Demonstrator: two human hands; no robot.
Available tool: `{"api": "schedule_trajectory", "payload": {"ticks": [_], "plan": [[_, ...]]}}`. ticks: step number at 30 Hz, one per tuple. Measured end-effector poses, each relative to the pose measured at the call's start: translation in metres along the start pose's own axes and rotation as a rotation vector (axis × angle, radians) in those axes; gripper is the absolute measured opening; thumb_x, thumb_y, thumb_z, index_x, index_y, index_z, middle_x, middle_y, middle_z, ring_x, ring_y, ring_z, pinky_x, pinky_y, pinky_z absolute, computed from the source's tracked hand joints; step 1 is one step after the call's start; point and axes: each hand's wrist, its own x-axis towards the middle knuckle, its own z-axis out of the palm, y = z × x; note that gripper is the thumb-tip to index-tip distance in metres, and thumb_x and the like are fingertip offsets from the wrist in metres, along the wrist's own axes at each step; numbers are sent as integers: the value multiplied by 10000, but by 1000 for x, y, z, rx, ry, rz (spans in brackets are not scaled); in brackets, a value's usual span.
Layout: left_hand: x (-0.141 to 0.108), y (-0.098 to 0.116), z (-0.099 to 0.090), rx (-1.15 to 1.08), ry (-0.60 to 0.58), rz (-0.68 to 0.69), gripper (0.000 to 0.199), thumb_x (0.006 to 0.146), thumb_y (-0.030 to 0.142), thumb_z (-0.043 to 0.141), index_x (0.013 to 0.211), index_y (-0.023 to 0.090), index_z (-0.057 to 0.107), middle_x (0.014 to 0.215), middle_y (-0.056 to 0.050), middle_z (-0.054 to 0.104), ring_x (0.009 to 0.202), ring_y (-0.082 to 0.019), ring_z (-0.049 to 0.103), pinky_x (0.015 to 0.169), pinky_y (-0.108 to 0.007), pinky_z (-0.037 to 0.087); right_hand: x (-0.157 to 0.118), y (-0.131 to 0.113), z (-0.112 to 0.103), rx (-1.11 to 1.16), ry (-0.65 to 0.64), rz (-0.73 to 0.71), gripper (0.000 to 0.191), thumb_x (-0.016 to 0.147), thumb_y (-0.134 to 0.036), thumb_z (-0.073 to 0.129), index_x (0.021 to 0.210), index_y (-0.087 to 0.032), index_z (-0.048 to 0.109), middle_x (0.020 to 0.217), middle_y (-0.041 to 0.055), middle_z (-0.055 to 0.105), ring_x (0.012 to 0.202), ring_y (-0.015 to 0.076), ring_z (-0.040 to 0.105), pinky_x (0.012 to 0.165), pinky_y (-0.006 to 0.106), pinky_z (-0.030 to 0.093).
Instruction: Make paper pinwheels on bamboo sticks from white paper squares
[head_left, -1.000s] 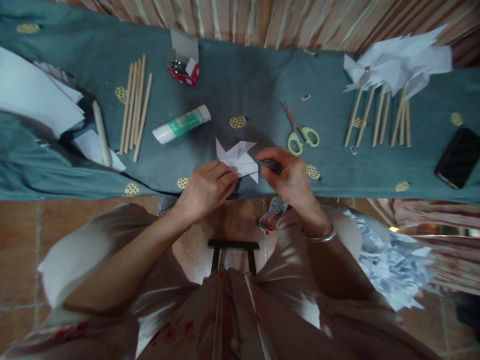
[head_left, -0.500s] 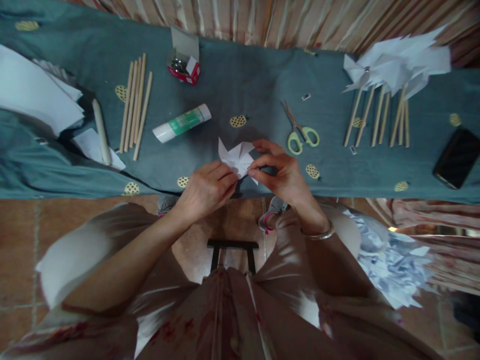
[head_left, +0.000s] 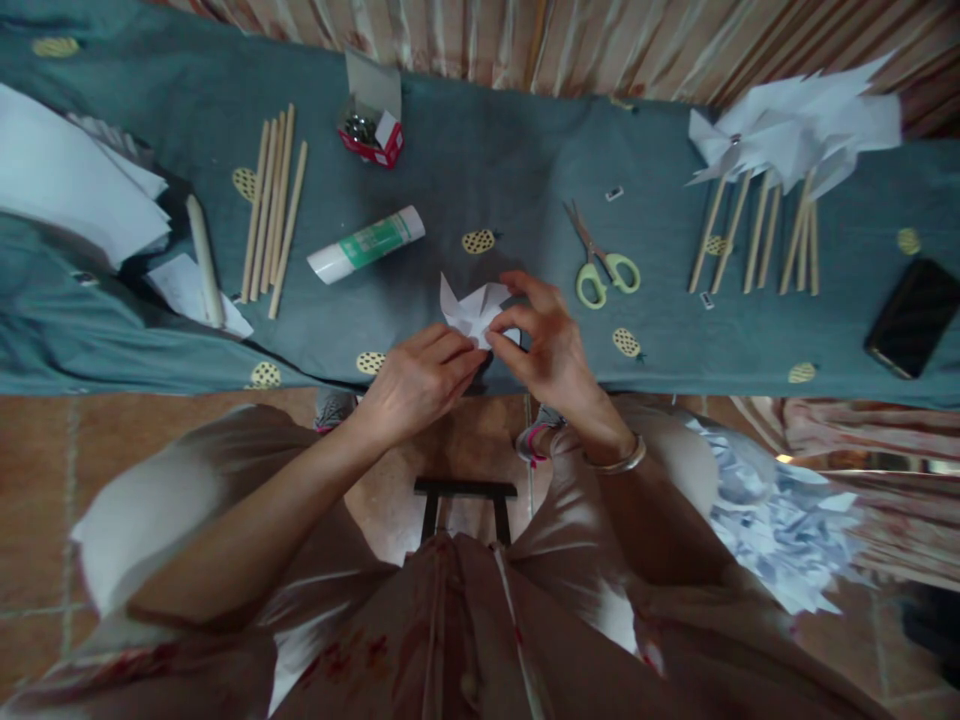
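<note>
A small white paper pinwheel point(head_left: 472, 309) with pointed blades is held between my two hands near the table's front edge. My left hand point(head_left: 427, 375) is closed on its lower left side, fingertips close to the middle. From the right, my right hand point(head_left: 545, 335) pinches the paper near its centre with thumb and index finger, while the other fingers curve over the right blade. Whether anything small sits in that pinch is hidden. A glue stick point(head_left: 367, 245) lies to the upper left of the hands, and green-handled scissors point(head_left: 600, 262) lie to the right.
Several wooden sticks point(head_left: 271, 210) and an open red box point(head_left: 373, 135) of small metal pieces lie at left, beside white paper sheets point(head_left: 71, 185). Finished pinwheels point(head_left: 795, 130) on sticks and a black phone point(head_left: 913, 318) are at right. Paper scraps point(head_left: 784, 520) fill a bag below.
My right hand has moved slightly left, and its thumb and index finger now pinch nearer the pinwheel's centre. The left hand still holds the paper.
</note>
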Motion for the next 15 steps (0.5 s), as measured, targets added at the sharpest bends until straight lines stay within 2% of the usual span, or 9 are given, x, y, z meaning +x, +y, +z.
{"api": "schedule_trajectory", "payload": {"ticks": [9,15], "plan": [[1,-1,0,17,-10,10,227,970,197,481,996,122,694,923,-83,691,864,-182,607,737,-292,531,-2,5,6,112,1,-7,60,870,-245,629,839,-239,680,1329,38,558,1250,265,514,1071,463,423],[1,0,0,5,-22,0,216,967,183,479,1001,137,687,928,-76,685,872,-182,608,752,-300,528,-3,6,7,163,-15,11,121,887,-334,619,946,-265,699,1341,28,553,1289,285,486,1092,483,403]]}}
